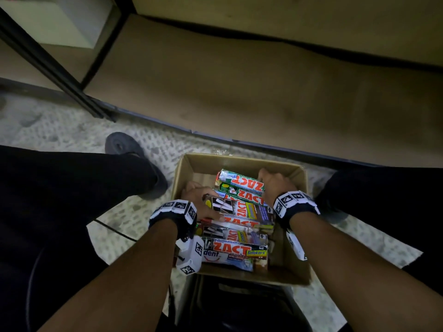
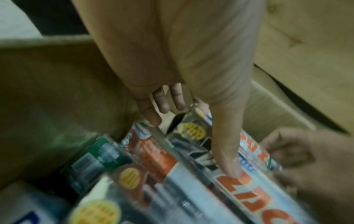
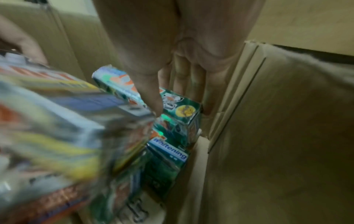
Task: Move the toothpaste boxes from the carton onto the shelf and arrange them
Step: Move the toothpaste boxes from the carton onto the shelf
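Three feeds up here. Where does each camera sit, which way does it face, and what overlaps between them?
Head: on the head, facing down at the carton of toothpaste boxes; both forearms, legs, a shoe show.
Left wrist: along the left hand, whose thumb presses a box; the right hand shows at the edge.
Right wrist: along the right hand, fingers down beside green boxes.
Shared: all show carton and boxes.

Shop stockroom or aisle: low bare shelf (image 1: 239,75), carton (image 1: 294,257) of boxed toothpaste (image 1: 239,250).
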Tool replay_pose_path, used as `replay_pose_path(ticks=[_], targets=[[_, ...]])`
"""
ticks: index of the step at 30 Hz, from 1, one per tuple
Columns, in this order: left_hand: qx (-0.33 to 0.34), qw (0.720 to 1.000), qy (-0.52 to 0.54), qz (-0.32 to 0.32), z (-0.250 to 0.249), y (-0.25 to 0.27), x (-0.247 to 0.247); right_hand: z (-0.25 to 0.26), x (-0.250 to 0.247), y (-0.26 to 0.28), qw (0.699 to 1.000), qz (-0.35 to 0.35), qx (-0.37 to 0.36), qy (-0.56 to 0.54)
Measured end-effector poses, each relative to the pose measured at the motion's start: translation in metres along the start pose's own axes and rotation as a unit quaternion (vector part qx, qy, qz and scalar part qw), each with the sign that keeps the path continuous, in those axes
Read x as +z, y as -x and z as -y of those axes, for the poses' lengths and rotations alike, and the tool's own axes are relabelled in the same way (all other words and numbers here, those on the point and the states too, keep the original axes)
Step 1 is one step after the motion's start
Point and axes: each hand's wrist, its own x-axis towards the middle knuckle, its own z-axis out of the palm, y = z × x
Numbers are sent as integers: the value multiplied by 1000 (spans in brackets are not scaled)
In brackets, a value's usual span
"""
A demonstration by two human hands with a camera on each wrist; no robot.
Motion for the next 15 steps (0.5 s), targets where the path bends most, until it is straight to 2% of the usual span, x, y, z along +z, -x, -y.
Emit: replay_pose_path(ticks=[3,8,15], targets=[[-5,998,63,-7,-6,2,-10,0,-6,5,1000,-2,9,-3],[-8,987,148,-58,-6,8,-23,-5,-16,19,1000,-11,20,-12],[17,953,280,-112,-23,27,-38,-6,-22,52,991,6,58,-117]])
